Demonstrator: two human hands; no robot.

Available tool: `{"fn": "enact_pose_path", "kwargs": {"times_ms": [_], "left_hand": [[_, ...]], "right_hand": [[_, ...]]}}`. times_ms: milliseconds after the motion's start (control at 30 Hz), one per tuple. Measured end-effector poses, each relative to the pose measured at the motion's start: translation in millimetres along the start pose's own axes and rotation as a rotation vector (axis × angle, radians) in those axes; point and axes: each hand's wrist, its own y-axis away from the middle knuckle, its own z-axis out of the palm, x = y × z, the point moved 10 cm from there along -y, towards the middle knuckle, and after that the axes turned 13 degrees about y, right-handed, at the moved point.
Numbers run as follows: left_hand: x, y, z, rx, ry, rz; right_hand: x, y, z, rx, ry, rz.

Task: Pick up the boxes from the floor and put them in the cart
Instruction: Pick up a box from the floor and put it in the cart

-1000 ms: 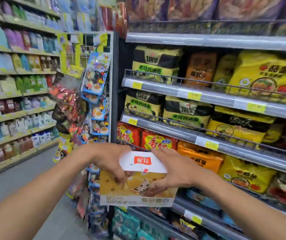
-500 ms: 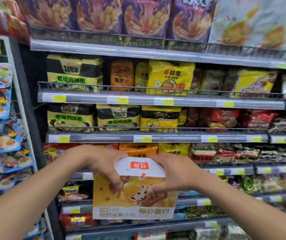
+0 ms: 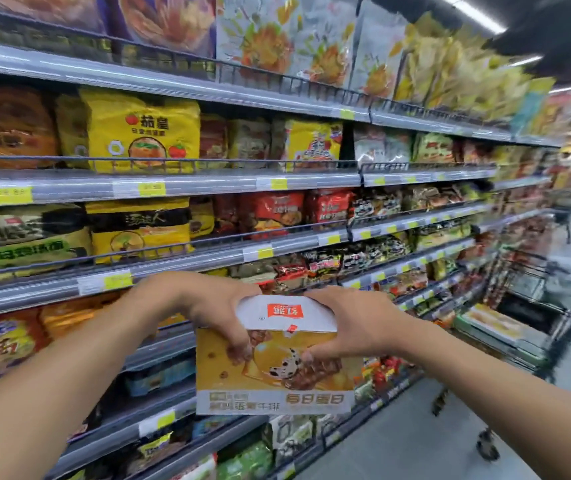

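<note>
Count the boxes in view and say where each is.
2. The held box is gripped by the left hand and right hand in front of the shelves; a second box lies in the cart at right. Blur and the cart's walls may hide more.

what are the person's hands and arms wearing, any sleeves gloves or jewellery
Nothing visible. The left hand and right hand have no gloves or rings in view. The left forearm and right forearm are uncovered to the frame edges: no sleeve, watch or bracelet shows.
</note>
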Motion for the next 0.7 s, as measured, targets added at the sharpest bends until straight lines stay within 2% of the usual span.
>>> {"fn": "enact_pose_path", "kwargs": {"times_ms": [367,700], "left_hand": [[212.2,-195.7,100.3,-0.227,0.025,0.155],[313.2,-329.0,142.8,-0.312,-0.088,0.243]], "right_hand": [[242.6,145.9,67.4,-0.109,-0.025,0.243],[384.3,196.2,130.6,-0.145,-0.063,0.389]]}}
